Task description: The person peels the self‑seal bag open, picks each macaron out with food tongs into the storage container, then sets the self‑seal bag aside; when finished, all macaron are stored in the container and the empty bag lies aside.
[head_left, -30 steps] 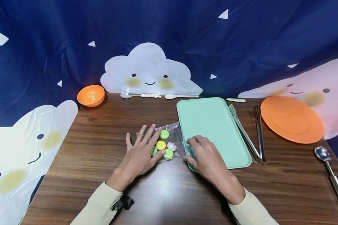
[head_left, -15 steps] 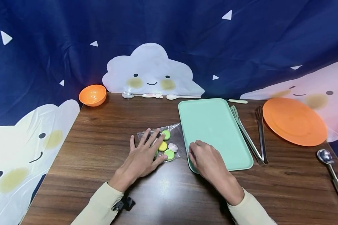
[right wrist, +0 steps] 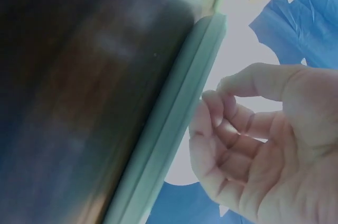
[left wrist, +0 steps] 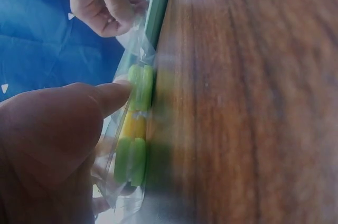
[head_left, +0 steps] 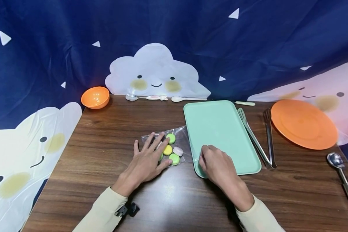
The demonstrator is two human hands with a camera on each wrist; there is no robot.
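Here we see a clear plastic bag (head_left: 168,146) of small round sweets lying flat on the wooden table (head_left: 104,145), just left of the mint-green tray (head_left: 220,129), its long axis running roughly left to right between our two hands. The left hand (head_left: 146,162) lies directly on the bag's near-left part, fingers straight and spread, pressing it down; it is the hand that covers most of the bag. The right hand (head_left: 216,164) sits at the tray's near-left corner with fingers curled, and appears to pinch the bag's right edge where the film reaches over toward the tray rim, though the right wrist view does not show the film between the fingertips (right wrist: 211,123). Inside the bag we count green (head_left: 171,138), yellow (head_left: 167,149) and pale pink (head_left: 178,150) discs, thick-edged in the left wrist view (left wrist: 138,89), under glossy, crinkled film.
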